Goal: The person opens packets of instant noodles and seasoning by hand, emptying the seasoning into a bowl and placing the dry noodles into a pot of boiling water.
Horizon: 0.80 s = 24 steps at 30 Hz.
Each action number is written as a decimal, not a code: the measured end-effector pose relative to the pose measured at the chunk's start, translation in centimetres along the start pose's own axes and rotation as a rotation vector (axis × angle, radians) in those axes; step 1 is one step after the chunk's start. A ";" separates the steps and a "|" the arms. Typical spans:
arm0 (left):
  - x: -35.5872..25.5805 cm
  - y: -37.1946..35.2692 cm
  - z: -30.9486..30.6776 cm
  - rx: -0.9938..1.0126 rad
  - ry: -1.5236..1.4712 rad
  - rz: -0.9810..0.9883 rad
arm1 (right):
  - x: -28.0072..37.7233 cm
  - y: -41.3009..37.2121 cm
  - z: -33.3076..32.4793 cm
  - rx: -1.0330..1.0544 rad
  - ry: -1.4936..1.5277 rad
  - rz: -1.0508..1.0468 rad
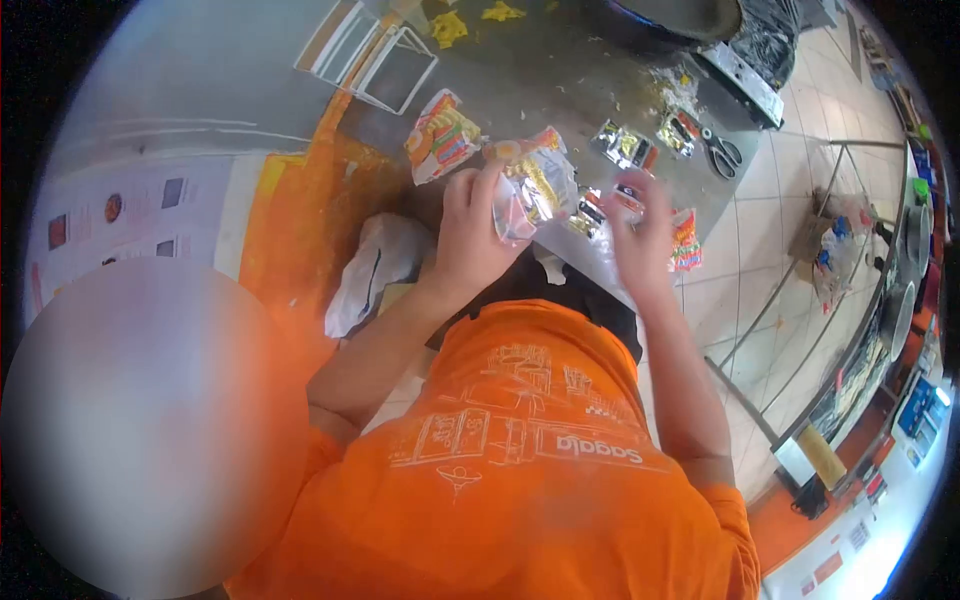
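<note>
My left hand (470,240) is closed around the side of an opened, crumpled instant noodle packet (540,195), its silver inside showing. To the right, my right hand (648,240) has its fingers curled around a small seasoning sachet (629,197), partly covered by the fingers. Close by lies a silver and black sachet (588,214). Another noodle packet (440,138) rests on the grey table (560,80) left of my hands. Beyond my right hand are silver sachets (625,145) and a pair of black-handled scissors (722,155). A red and yellow wrapper (685,240) sits right of my right wrist.
A big dark pan (690,18) and a black plastic bag (768,45) stand at the far right. Yellow scraps (448,28) lie at the back. A white wire rack (395,70) is at the left, above a white plastic bag (375,270).
</note>
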<state>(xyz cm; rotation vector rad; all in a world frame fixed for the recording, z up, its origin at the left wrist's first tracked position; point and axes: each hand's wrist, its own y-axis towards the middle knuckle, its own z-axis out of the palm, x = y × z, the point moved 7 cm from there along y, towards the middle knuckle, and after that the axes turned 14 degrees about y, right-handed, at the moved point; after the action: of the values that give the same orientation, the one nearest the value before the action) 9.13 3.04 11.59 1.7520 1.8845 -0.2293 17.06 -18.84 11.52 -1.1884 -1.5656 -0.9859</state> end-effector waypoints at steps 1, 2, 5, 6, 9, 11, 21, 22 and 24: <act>-0.6 0.2 0.3 0.010 0.003 0.025 | 1.9 -1.1 1.8 0.039 -0.134 -0.087; -1.2 0.2 0.6 0.017 -0.004 0.043 | 3.3 -1.7 3.2 0.078 -0.269 -0.175; -2.1 -0.3 1.8 0.087 0.011 0.052 | -0.1 -2.2 5.0 0.079 -0.220 0.078; -2.1 -0.2 2.1 0.090 0.005 0.065 | -0.1 -2.0 4.5 0.065 -0.223 0.079; -1.4 -0.4 2.3 0.106 -0.041 0.104 | -0.8 -1.1 2.0 0.056 -0.123 0.039; -0.7 -0.4 2.5 0.128 -0.029 0.092 | 0.0 0.4 -0.8 0.073 0.012 0.281; 5.5 4.4 3.5 -0.033 -0.153 0.138 | -9.1 4.2 -3.3 -0.092 0.870 0.700; 6.8 5.6 3.8 0.004 -0.099 0.100 | -13.1 3.4 -4.6 -0.271 0.105 0.484; 8.0 8.2 4.9 0.050 -0.056 0.078 | -11.6 1.9 -6.6 -0.441 -0.667 0.251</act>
<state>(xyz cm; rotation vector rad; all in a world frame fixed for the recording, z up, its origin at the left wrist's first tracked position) 18.37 8.75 5.49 1.8290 1.7815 -0.2954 21.60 -27.51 2.26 -2.1305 -1.6684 -0.8290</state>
